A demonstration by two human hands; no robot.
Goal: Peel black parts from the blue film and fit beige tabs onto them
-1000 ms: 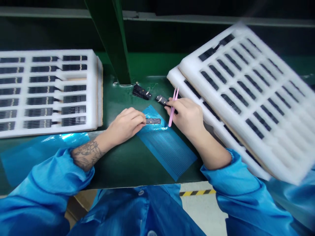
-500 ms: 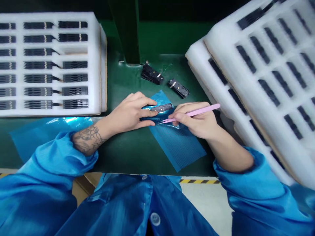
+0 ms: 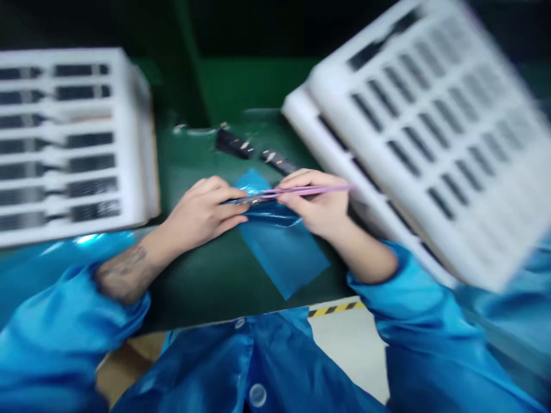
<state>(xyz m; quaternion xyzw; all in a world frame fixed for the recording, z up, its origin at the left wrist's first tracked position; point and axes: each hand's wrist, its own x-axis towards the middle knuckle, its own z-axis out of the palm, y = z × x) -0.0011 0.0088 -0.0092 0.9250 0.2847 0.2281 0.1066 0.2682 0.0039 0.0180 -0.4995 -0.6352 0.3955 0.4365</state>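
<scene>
My left hand [image 3: 210,207] reaches in from the left, its fingertips closed about the left end of a slim dark electronic part [image 3: 257,199]. That part lies over a sheet of blue film [image 3: 282,258] on the green bench. Pink tweezers [image 3: 316,189] are pinched in my right hand [image 3: 321,206]. Their tips point left and meet or overlap the part; blur hides the exact contact. Just beyond my hands lie a stack of black parts [image 3: 233,143] and another black part group [image 3: 278,162], partly behind my right fingers.
A white foam tray [image 3: 129,143] with rows of black parts stands on the left. Stacked foam trays [image 3: 327,86] stand tilted on the right, close to my right forearm. More blue film [image 3: 55,258] lies under my left sleeve. The bench edge [image 3: 202,326] runs before my body.
The view has shifted and blurred. My right hand has brought the tweezers from below the electronic part up to it, and they now lie nearly level. My left fingers remain at its left end.
</scene>
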